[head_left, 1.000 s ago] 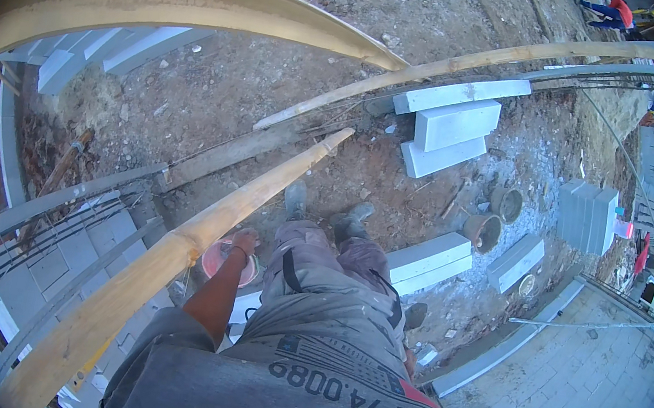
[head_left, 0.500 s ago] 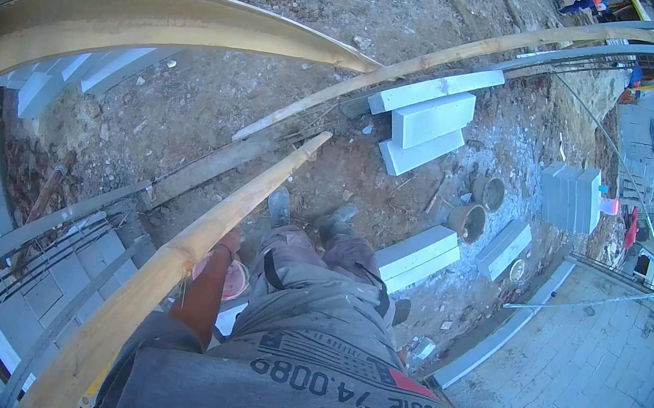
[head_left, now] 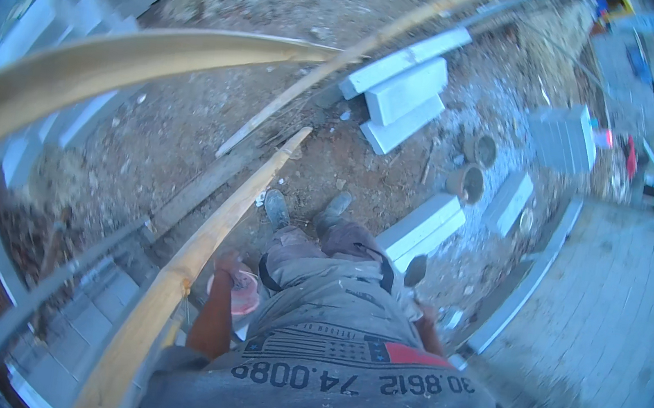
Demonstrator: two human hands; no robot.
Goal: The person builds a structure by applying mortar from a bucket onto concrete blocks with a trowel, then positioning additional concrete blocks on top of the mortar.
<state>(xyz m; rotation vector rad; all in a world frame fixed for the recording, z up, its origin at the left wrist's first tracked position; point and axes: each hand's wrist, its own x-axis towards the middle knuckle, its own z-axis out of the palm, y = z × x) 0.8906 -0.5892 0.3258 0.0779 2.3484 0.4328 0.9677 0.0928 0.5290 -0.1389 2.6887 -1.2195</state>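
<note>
My left hand [head_left: 227, 263] is low beside my left thigh, its fingers closed at the edge of a round red-pink bucket [head_left: 246, 296]. The bucket is partly behind my forearm, and I cannot see exactly where the fingers grip it. On my other side, my right hand [head_left: 426, 314] is closed by my hip around the handle end of what looks like a trowel [head_left: 415, 271], its dark rounded blade pointing forward. Blur softens both hands. My boots [head_left: 277, 208] stand on bare dirt.
Bamboo poles [head_left: 196, 257] cross close on my left and ahead. White-grey blocks [head_left: 404, 98] are stacked ahead; more blocks [head_left: 423, 229] lie to the right. Two mortar-stained buckets [head_left: 466, 183] stand beyond. A low block edge [head_left: 527, 284] borders the paved area on the right.
My view has shifted and turned, so poles and blocks have moved in the picture. My right hand and the trowel now show more fully by my hip. The red-pink bucket remains by my left hand.
</note>
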